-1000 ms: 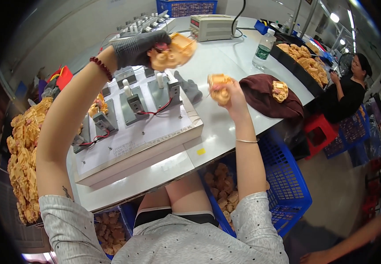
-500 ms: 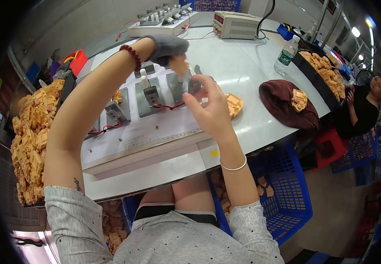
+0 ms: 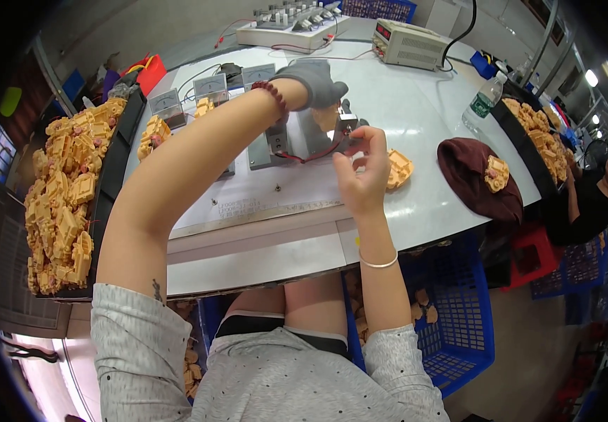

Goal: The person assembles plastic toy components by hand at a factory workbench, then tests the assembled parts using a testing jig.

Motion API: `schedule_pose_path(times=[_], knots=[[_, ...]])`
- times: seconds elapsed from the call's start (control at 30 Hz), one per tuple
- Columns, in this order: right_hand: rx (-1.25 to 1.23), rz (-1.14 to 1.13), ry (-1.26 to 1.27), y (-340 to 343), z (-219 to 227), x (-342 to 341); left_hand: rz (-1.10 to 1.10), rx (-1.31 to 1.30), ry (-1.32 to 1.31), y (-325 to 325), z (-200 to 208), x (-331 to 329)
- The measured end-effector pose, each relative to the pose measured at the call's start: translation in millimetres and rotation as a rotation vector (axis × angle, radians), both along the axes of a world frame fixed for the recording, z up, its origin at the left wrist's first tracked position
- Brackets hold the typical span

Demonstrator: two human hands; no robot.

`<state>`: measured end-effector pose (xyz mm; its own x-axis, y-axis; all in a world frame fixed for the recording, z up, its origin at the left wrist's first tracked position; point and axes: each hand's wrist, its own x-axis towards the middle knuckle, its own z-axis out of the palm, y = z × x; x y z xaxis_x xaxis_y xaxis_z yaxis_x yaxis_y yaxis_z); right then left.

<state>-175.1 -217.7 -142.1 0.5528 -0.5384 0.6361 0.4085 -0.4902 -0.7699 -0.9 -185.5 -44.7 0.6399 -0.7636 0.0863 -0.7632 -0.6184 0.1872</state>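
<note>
My left hand (image 3: 318, 86), in a grey glove, reaches across the white test board (image 3: 248, 211) and is closed on an orange plastic part (image 3: 326, 117). That part is mostly hidden under the glove, at the rightmost grey metal fixture. Beside it stands a small metal clamp (image 3: 347, 124) with a red wire near its base. My bare right hand (image 3: 369, 176) is close to this clamp, thumb and forefinger apart, nothing visible between them. Just right of the right hand, another orange part (image 3: 399, 170) lies on the table.
Orange parts fill a black tray (image 3: 118, 151) at left and another at right. A brown cloth (image 3: 476, 179) bears one part. Farther back are a bottle (image 3: 485, 100), a power supply (image 3: 409, 46) and panel meters (image 3: 210, 87). Below hangs a blue basket (image 3: 469, 309); a person sits at right.
My view has shifted, so the table sits farther right. The left hand has lowered the orange part toward the right fixture. My right hand remains by the clamp, fingers still apart.
</note>
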Motion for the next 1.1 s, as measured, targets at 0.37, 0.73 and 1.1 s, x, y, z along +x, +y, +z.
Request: schedule_pose_path(times=[0.37, 0.73, 1.1], knots=[[-0.383, -0.256, 0.137, 7.5, -17.7, -14.9, -0.177, -0.627, 0.205, 220.1, 29.4, -164.5], [-0.262, -0.172, 0.254, -7.1, -16.8, -30.2, 0.379, -1.044, 0.228, 328.1, -81.2, -123.5], [-0.097, -0.012, 0.529, -17.9, 12.8, -35.2, 0.482, -0.959, 0.300, 323.4, -90.0, -88.2]])
